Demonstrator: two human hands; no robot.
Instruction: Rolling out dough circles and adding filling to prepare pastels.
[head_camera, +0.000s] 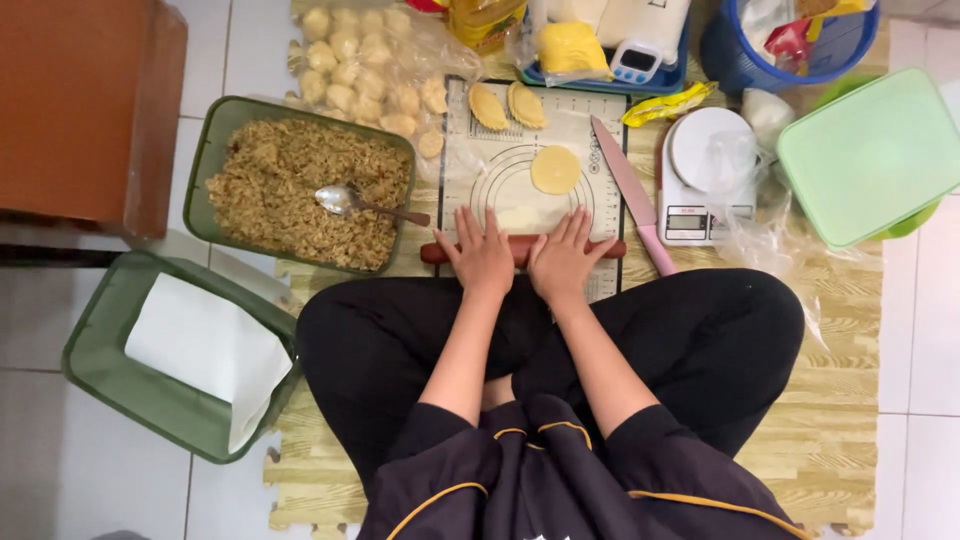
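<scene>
Both hands lie flat, fingers spread, palms down on a red rolling pin (523, 248) — left hand (480, 256) just left of centre, right hand (565, 258) beside it, thumbs nearly touching. Neither pinches or wraps anything; they press on top. The pin lies crosswise at the near edge of a silicone baking mat (530, 175) w/ printed circles, and a pale patch of dough (520, 217) shows just beyond the fingertips, touching the pin.

Step in hand, as I judge it: rolling a dough piece flat — mid-stroke, pin close to the person's lap. Next move likely calls for an even push away over the dough, equal weight from both palms so the sheet stays round and uniform, not thin on one side.

Further out on the mat: a finished flat dough round (555, 169), and beyond it two folded half-moon pastries (507, 105) side by side. A pink-handled knife (632, 193) lies along the mat's right edge; next to it a white kitchen scale (705, 175), then a green-lidded box (872, 155). Left of the mat sits a green tray of brown crumbly filling (300, 190) w/ a spoon (360, 203) in it. Behind that, dough balls (365, 70) on clear plastic. A green bin w/ white paper (180, 355) stands near the person's left knee. All rests on a foam floor mat (830, 400).
</scene>
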